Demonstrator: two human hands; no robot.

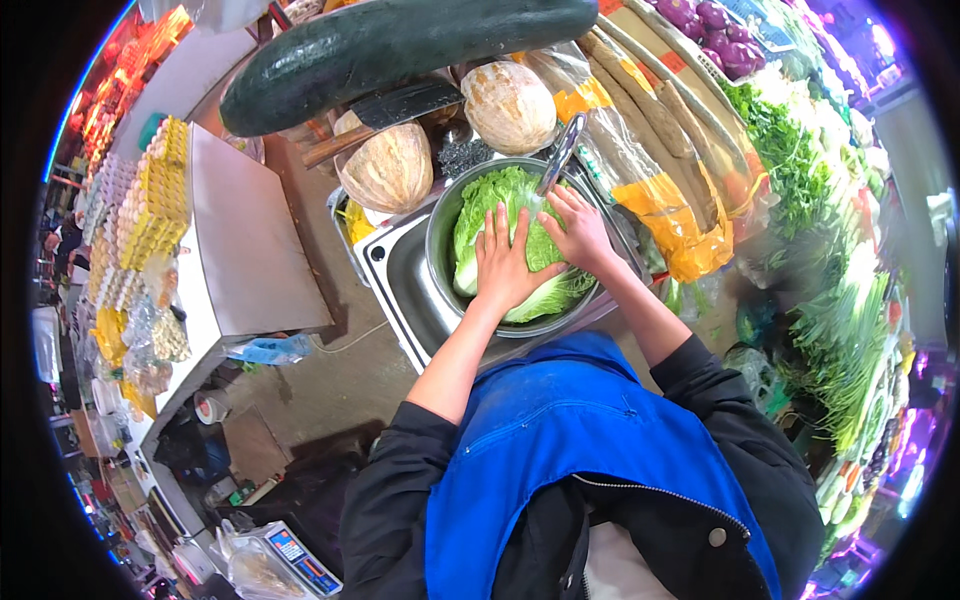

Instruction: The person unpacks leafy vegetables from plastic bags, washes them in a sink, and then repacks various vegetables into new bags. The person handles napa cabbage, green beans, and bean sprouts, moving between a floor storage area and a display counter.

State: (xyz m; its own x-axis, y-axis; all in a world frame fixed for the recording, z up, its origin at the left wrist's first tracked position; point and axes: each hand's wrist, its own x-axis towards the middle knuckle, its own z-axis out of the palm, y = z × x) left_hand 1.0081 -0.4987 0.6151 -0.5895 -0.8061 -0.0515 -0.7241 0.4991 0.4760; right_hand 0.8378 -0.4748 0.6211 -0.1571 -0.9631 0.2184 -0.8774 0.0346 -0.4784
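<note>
Green leafy cabbage [551,304], perhaps napa cabbage, fills a round metal basin [437,259] that rests over a stainless steel sink [411,289]. My left hand [504,259] lies flat on the leaves with its fingers spread. Beside it, my right hand [576,229] rests on the leaves at the basin's right side, fingers apart, just under the curved metal faucet [562,154]. Water appears to run from the faucet onto the leaves. Neither hand grips anything that I can see. The undersides of both palms are hidden.
Behind the sink lie a large winter melon [390,56], two tan pumpkins or squashes [510,107] and a cleaver [409,103] with a wooden handle. Wrapped long roots [637,127] lie to the right, leafy greens [780,142] beyond. A white counter [247,247] with egg trays stands left.
</note>
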